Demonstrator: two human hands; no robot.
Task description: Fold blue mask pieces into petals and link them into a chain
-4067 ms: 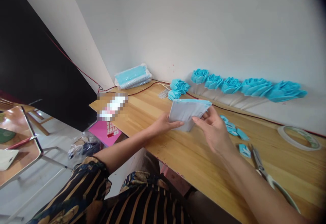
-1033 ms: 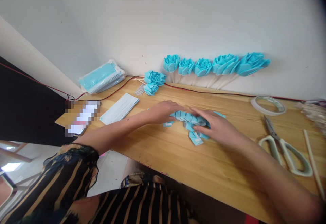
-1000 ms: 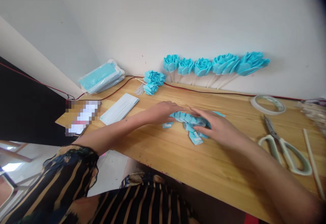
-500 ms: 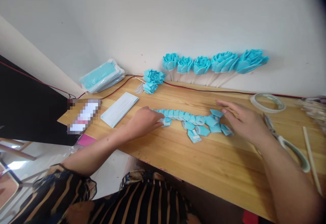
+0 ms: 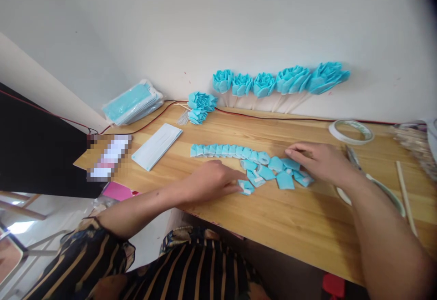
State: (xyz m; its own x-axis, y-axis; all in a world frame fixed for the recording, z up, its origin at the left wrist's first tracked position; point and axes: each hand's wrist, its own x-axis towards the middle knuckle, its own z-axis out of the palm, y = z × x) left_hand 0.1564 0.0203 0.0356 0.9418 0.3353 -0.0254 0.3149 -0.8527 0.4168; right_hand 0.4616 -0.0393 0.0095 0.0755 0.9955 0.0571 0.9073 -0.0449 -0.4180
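Observation:
My left hand reaches over the wooden table with its index finger stretched out, the tip at a folded light-blue petal bearing a white strip. Its other fingers are partly curled and do not seem to grip it. My right hand lies at the right end of the loose petals, fingers extended and slightly apart, nearest to a blue petal. Between and behind my hands, a curved row of overlapping folded petals runs leftward from the loose ones.
Finished blue flowers on sticks lean against the wall; more flowers lie left of them. A bagged mask pack, a stack of masks, a tape roll, scissors and a stick surround the work.
My left hand has moved right and towards me from the row's left end, and a petal now lies at its fingertip. My right hand has shifted slightly left among the loose petals, which lie rearranged.

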